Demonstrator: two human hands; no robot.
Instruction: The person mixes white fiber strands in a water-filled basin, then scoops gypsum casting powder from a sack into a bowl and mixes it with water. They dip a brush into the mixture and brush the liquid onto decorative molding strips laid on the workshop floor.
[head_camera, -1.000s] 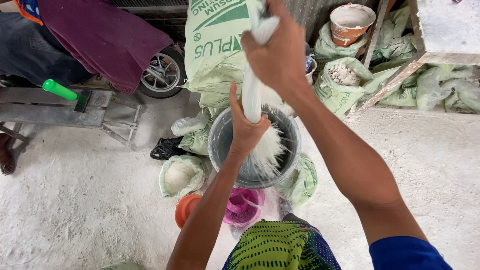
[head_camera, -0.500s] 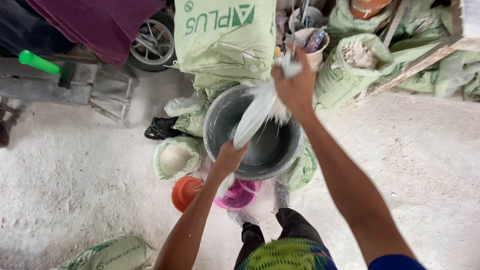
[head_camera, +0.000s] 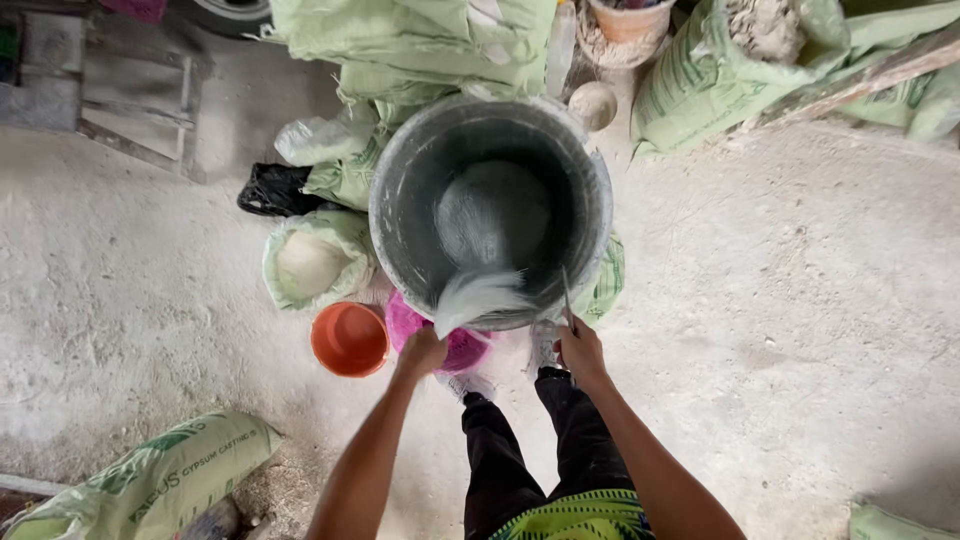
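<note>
A large grey bucket (head_camera: 490, 210) stands on the dusty floor (head_camera: 800, 300), just in front of the person's feet. The left hand (head_camera: 424, 352) is closed on the lower end of a white bag (head_camera: 478, 296), which hangs over the near rim of the bucket and lies partly inside. The right hand (head_camera: 581, 350) is closed on a thin metal handle (head_camera: 566, 297) at the near right rim. White powder (head_camera: 492, 215) covers the bottom of the bucket.

Left of the bucket sits an open green sack (head_camera: 312, 262) with pale powder, and near it a small orange bucket (head_camera: 349, 339) and a pink bowl (head_camera: 440, 335). Behind the bucket lie stacked pale green sacks (head_camera: 420, 45). One more green sack (head_camera: 150, 480) with dark printed letters lies at the lower left corner of the floor.
</note>
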